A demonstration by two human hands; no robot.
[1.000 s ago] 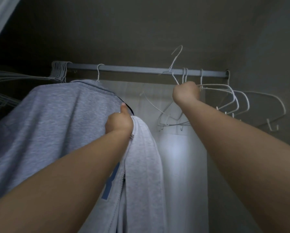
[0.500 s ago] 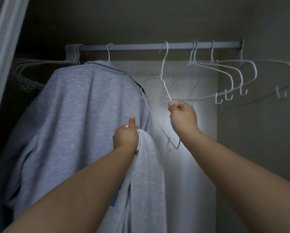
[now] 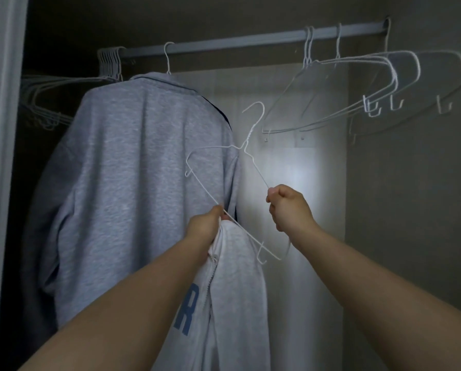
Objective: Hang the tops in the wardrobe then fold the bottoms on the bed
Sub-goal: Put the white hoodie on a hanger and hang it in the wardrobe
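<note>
- Inside the wardrobe, a white wire hanger point(image 3: 246, 156) was held off the rail point(image 3: 250, 42), tilted, with its hook pointing up and to the right.
- One sloping arm of that hanger was pinched by the right hand point(image 3: 291, 207), whose fingers were curled tight around the wire.
- A light grey zip-up top point(image 3: 237, 290) was gripped at its upper edge by the left hand point(image 3: 206, 226), fingers closed on the cloth; the hanger's lower bar was seen running just beside, perhaps touching, this hand's fingertips, and whether the wire was also pinched could not be told.
- Blue lettering and a zip were shown on the front of the held top, which hung down between the two forearms.
- A second grey top point(image 3: 133, 183) was seen already hung from the rail on a wire hanger, just behind and to the left of the held one.
- A bunch of empty hangers point(image 3: 63, 103) was crowded at the rail's left end.
- Several more empty hangers point(image 3: 371, 84) were hung toward the rail's right end, well apart from the hands.
- A bright patch was cast on the pale back wall point(image 3: 304, 170) behind the right hand.
</note>
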